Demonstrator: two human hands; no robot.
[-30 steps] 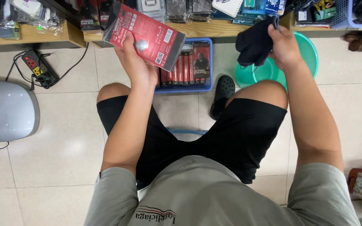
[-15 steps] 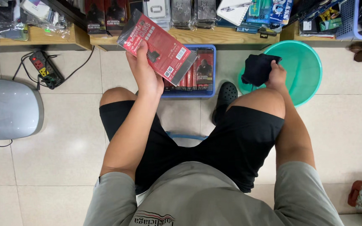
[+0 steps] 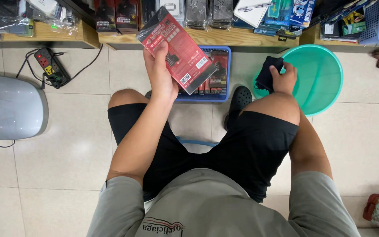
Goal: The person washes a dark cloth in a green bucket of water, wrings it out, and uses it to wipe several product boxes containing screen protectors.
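My left hand (image 3: 159, 72) holds a flat red package (image 3: 178, 49) in clear wrap, lifted above a blue basket (image 3: 222, 95) that contains several similar red packages. My right hand (image 3: 282, 78) grips a black cloth (image 3: 268, 72) at the near rim of a green plastic basin (image 3: 323, 79), just past my right knee. I sit low with both knees spread, wearing black shorts and a grey shirt.
A wooden shelf (image 3: 224, 38) along the top carries packaged goods and a notebook. A black power strip (image 3: 49, 66) with a cable lies on the tiled floor at left. A grey rounded appliance (image 3: 9, 107) is at far left. A black clog (image 3: 240, 98) is by the basket.
My right hand has come down with the black cloth from shelf height to the basin's rim. The left hand keeps the red package raised, tilted slightly differently.
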